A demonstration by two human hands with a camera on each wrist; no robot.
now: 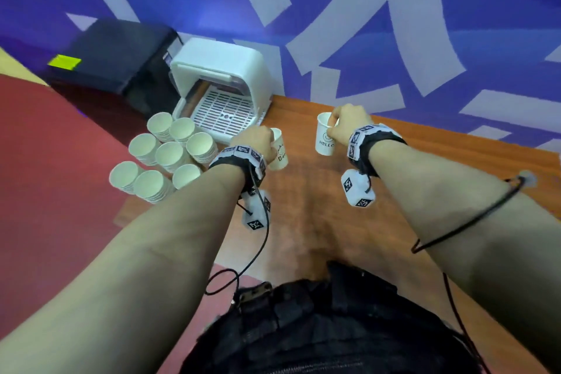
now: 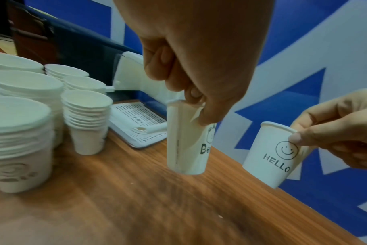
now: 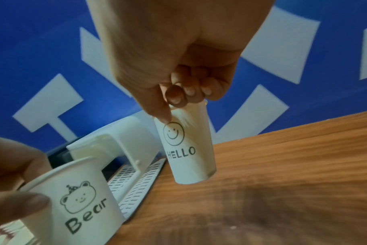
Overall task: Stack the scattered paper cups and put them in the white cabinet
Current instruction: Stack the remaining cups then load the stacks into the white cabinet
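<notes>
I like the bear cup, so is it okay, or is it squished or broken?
The Bear cup looks a little squashed at the top: in the left wrist view the left hand pinches its rim, and the rim is bent in under the fingers. The HELLO cup in the right hand looks whole. Nothing is spilled on the wooden table.

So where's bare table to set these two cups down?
Bare wood lies between the Bear cup and HELLO cup, toward the person, and right of the right hand. It is crowded left: cup stacks beside the white cabinet.
</notes>
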